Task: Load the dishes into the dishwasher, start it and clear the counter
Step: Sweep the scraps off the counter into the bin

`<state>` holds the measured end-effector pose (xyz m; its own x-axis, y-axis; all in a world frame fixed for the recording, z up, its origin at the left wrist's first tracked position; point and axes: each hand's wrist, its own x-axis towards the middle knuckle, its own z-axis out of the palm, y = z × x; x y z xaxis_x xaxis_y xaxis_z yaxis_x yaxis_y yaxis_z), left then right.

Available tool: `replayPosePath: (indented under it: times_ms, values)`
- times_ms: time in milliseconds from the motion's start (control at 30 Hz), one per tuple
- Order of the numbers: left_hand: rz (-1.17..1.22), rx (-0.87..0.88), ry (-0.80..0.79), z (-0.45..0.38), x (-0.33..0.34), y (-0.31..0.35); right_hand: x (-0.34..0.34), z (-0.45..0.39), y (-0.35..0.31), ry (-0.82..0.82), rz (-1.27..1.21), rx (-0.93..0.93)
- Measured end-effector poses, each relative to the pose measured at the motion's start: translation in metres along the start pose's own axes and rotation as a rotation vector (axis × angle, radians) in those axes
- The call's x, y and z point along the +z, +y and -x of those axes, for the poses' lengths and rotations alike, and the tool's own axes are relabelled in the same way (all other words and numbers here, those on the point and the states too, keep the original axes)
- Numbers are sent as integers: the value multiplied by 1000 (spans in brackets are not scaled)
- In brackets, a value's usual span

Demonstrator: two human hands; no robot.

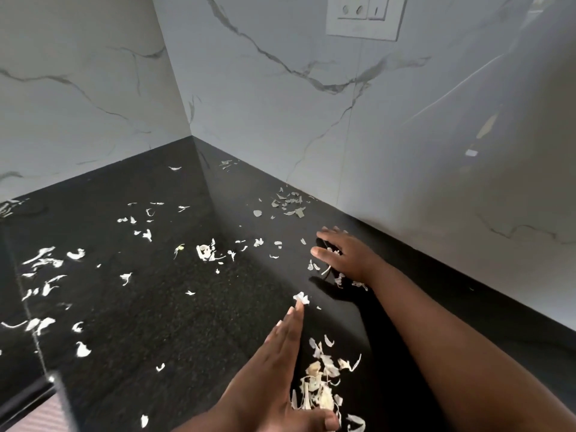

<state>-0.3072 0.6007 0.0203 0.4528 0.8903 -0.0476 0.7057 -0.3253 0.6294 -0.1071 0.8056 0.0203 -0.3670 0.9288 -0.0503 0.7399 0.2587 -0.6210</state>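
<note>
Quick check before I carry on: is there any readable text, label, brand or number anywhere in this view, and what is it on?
None can be read.
White wall socket and switch plate: only pin holes and a rocker switch show, no lettering visible.
Black stone counter, white marble-look wall tiles and scattered pale peel scraps: no print or labels.

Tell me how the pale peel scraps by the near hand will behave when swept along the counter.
The peel scraps look thin and curled, so probably very light and apt to scatter. On the smooth black counter they should slide easily, though flat flakes may slip under the left hand.
</note>
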Motion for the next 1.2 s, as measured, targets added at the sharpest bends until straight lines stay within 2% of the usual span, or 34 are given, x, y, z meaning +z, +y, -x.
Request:
replayPosePath:
  times_ms: [167,367,433,500,567,633,667,733,833,933,1200]
  values:
    - [13,-3,26,1,-1,3,16,19,-31,-165,82,-240]
    - [111,-43,94,3,-1,5,24,118,-51,-395,-76,-426]
    - [130,-67,85,3,-1,5,29,147,-54,-449,-176,-416]
    - [109,-82,52,2,-1,5,24,164,-57,-417,-386,-281]
    - [77,-98,29,1,-1,4,10,170,-50,-231,-508,-179]
    - [57,-121,21,2,0,4,-8,169,-32,-24,-433,-117]
    - [63,-130,21,3,1,3,-14,170,-23,23,-335,-62]
    - [81,-135,23,4,2,0,-12,178,-11,-32,-47,19]
    - [118,-110,33,2,3,-2,19,198,-16,-132,255,-65]
    - [170,-99,37,1,3,-2,48,218,-42,-119,270,-133]
    - [402,27,88,5,1,-6,110,250,-125,-15,264,-142]
